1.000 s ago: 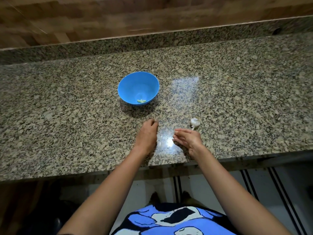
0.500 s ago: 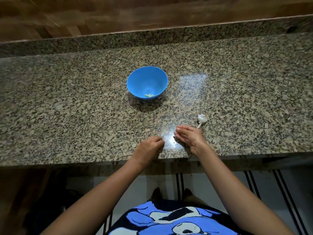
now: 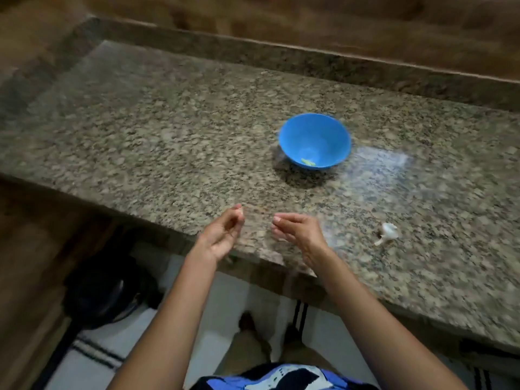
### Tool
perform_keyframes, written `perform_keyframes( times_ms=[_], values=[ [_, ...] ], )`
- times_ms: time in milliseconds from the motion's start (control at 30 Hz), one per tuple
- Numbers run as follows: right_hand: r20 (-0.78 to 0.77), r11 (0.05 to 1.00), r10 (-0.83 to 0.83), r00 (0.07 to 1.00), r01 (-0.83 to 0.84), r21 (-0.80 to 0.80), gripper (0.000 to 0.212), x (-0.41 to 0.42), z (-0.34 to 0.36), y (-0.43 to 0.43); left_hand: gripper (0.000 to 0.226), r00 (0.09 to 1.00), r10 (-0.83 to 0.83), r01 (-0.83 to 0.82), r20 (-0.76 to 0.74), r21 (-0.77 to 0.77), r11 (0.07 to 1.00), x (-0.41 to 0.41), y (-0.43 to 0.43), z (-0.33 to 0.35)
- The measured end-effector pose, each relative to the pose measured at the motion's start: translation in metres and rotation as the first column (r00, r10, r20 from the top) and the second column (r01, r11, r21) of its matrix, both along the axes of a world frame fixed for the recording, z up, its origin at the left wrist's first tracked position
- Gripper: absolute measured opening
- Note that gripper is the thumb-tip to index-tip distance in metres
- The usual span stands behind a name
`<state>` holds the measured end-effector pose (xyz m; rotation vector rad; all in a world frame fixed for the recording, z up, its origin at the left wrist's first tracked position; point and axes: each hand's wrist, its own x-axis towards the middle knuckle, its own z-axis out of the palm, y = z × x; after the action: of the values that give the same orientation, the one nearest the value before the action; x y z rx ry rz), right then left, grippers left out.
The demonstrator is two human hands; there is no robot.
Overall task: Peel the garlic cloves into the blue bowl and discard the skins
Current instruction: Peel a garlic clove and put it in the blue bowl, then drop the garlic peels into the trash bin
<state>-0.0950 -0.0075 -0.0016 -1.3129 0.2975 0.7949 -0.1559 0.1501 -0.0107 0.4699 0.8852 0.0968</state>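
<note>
The blue bowl [image 3: 334, 128] stands on the granite counter [image 3: 157, 142] with one peeled clove [image 3: 308, 162] at its bottom. A white garlic bulb [image 3: 389, 233] lies to the right, near the front edge. My left hand [image 3: 222, 235] hovers over the counter's front edge, palm turned up, fingers bunched against the thumb; blur hides whether it pinches anything. My right hand [image 3: 297, 233] is a short gap to its right, fingers loosely curved, with nothing seen in it. Both hands are nearer to me than the bowl and left of the bulb.
The counter ends at the left, with a raised granite lip and wood wall behind. Under the front edge at the left sits a dark round container [image 3: 104, 291] on the floor. A white striped rug [image 3: 92, 353] lies below, and my feet [image 3: 247, 323] show.
The view swung left, so the bowl and bulb now sit further right. My left hand turned from a fist on the counter to palm up. Both hands lifted off the surface.
</note>
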Motion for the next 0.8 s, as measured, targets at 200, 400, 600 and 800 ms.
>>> perform_keyframes(
  times_ms=[200, 400, 600, 800],
  values=[
    [-0.027, 0.869, 0.49, 0.871, -0.487, 0.087, 0.011, -0.074, -0.01, 0.152, 0.025, 0.85, 0.526, -0.524, 0.023, -0.063, 0.849, -0.131, 0.102, -0.001],
    [-0.071, 0.696, 0.718, 0.692, -0.714, 0.08, 0.015, -0.169, -0.029, 0.278, 0.013, 0.632, 0.775, -0.775, -0.033, 0.001, 0.632, -0.251, 0.179, -0.021],
    [-0.121, 0.656, 0.751, 0.649, -0.754, 0.022, 0.014, -0.209, -0.064, 0.343, 0.01, 0.555, 0.828, -0.83, -0.073, 0.016, 0.558, -0.313, 0.236, -0.052],
    [-0.146, 0.652, 0.749, 0.646, -0.758, -0.009, 0.022, -0.224, -0.087, 0.389, 0.009, 0.501, 0.861, -0.865, -0.082, -0.024, 0.501, -0.328, 0.277, -0.079]
  ],
)
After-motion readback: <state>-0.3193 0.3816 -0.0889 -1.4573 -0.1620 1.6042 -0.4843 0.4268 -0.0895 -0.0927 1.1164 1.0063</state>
